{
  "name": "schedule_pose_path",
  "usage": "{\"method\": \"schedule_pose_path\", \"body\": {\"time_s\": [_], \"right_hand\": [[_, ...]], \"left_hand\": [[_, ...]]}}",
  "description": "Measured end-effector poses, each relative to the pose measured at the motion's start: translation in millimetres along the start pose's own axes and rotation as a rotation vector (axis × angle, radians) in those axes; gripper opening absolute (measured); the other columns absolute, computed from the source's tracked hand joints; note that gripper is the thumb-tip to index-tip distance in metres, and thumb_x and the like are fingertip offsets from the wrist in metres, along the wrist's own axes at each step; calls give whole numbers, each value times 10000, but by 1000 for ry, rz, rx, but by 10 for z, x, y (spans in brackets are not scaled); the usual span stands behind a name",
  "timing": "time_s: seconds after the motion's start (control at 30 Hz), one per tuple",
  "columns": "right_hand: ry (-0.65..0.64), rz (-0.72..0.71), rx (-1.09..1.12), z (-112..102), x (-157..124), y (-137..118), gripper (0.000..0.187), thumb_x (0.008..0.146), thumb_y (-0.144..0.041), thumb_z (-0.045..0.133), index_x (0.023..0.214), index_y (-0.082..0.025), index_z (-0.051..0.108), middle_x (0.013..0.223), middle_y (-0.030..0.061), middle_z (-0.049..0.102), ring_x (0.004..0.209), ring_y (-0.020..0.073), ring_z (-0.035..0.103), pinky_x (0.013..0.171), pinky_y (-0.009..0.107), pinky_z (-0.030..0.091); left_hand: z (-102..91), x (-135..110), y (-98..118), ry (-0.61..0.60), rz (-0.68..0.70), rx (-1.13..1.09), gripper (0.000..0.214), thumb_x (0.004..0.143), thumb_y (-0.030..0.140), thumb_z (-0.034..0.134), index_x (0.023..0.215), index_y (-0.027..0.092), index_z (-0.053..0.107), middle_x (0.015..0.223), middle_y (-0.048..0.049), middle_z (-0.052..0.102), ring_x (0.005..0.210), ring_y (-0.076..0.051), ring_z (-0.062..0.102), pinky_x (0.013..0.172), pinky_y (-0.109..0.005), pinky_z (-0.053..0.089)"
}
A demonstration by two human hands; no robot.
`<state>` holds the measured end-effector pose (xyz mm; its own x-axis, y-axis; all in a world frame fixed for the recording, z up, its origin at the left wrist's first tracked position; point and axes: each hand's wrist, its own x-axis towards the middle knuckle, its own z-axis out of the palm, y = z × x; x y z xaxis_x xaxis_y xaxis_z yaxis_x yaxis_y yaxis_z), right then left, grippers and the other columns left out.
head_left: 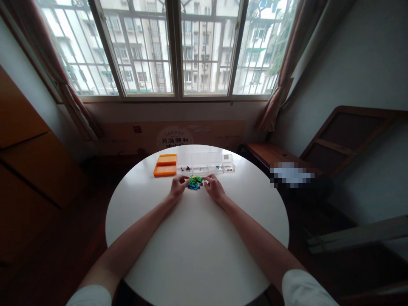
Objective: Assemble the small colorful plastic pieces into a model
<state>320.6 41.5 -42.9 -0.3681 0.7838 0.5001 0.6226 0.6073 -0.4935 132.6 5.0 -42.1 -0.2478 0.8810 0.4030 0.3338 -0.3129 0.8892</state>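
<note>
A small pile of green, blue and dark beads or tiny pieces point(194, 182) lies on the round white table point(197, 238). My left hand point(178, 186) rests at the pile's left edge with its fingers curled in toward the pieces. On the other side my right hand point(214, 187) touches the pile's right edge, fingers pinched together. Whether either hand holds a piece is too small to make out. Just behind the pile stands a clear plastic box point(205, 163) with several compartments, a few dark bits in them.
An orange lid or tray point(165, 165) lies left of the clear box. A wooden bench point(274, 155) stands to the right of the table, cardboard against the wall under the window point(178, 46), and wooden furniture at the left.
</note>
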Motion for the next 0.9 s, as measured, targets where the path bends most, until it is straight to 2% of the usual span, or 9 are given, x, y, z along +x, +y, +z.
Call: {"method": "schedule_pose_path", "body": {"time_s": [0.2,0.37,0.67,0.9], "right_hand": [[-62,-132,-98,-39,-19,-96,340,812,-234,499,1145,-247,564,1053,88,514,956,217,473,881,360,384],[-73,-179,-76,-52,-34,-138,289,803,-274,530,1078,-258,614,1133,84,528,1070,243,409,918,399,347],[-78,-178,-35,-39,-26,-123,216,792,-251,533,943,-206,680,1096,76,601,1097,236,424,928,387,352],[-76,-169,26,-53,-17,-135,219,797,-221,513,945,-198,673,1064,73,628,1071,211,475,938,383,347]], "left_hand": [[12,0,-9,-16,-19,-20,239,669,332,613,752,112,654,488,18,513,411,-66,408,383,-178,310],[21,1,-36,-12,-18,-29,238,670,333,611,755,113,648,481,20,524,391,-65,415,373,-179,323],[33,-11,11,-19,-27,-44,245,664,333,618,746,103,641,434,35,496,356,-55,393,355,-174,310],[43,-17,22,-31,-20,-70,242,675,332,615,760,106,642,439,35,493,358,-53,397,348,-168,313]]}}
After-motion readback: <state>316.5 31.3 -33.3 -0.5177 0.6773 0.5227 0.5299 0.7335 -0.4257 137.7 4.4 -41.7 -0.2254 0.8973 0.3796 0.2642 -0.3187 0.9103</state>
